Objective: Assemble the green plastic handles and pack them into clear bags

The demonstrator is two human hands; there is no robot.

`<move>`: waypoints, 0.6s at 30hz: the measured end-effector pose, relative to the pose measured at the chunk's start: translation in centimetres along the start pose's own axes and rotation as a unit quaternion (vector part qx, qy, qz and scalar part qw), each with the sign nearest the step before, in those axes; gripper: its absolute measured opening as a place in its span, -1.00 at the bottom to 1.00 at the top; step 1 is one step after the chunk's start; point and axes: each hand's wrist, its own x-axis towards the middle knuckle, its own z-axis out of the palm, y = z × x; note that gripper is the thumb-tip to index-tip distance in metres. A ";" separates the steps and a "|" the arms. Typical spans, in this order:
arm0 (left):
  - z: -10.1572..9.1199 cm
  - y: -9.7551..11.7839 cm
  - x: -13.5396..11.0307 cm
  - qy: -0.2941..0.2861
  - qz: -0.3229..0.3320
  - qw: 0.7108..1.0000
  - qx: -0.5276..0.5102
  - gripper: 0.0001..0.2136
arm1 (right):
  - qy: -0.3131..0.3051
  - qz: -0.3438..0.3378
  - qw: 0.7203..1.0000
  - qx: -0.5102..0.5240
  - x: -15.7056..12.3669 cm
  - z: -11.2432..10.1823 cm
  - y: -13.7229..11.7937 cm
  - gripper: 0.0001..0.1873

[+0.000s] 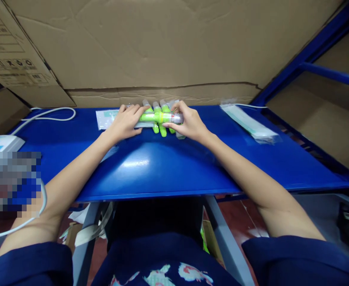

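A bright green tube (150, 117) with a clear end and a yellow band lies crosswise over several similar green tubes (163, 131). My left hand (126, 122) closes on its left end, fingers over the top and thumb low. At the other end, my right hand (192, 122) grips the clear part between thumb and fingers. The tubes underneath point away from me, their clear tips at the back. Beside my left hand lies a flat clear plastic packet (103, 119) with a white and green label, partly hidden by the hand.
Everything rests on a blue tabletop (162, 167). To the right is another plastic packet (252, 124). A white power strip (4, 142) with a white cable (70, 115) stands on the left. Cardboard (150, 47) walls the back, and a blue metal frame (332, 73) borders the right.
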 end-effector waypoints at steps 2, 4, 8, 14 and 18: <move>-0.2 0.1 0.0 0.004 -0.003 1.000 0.005 -0.33 | -0.001 0.026 0.999 0.040 -0.1 0.0 -0.5 -0.39; -0.3 0.3 0.0 0.010 -0.003 1.000 0.007 -0.39 | -0.013 0.057 0.994 0.095 -0.1 0.0 -0.9 -0.40; -0.4 0.7 0.0 0.014 0.007 1.000 0.010 -0.46 | -0.012 0.109 0.975 0.194 0.0 0.3 -0.6 -0.34; 0.0 0.4 0.1 0.027 0.004 0.999 0.024 -0.49 | -0.131 0.125 0.930 0.319 0.3 -0.2 1.0 -0.29; -0.1 0.5 0.0 0.000 0.001 0.999 0.034 -0.49 | -0.086 0.092 0.937 0.327 0.5 -0.7 1.4 -0.31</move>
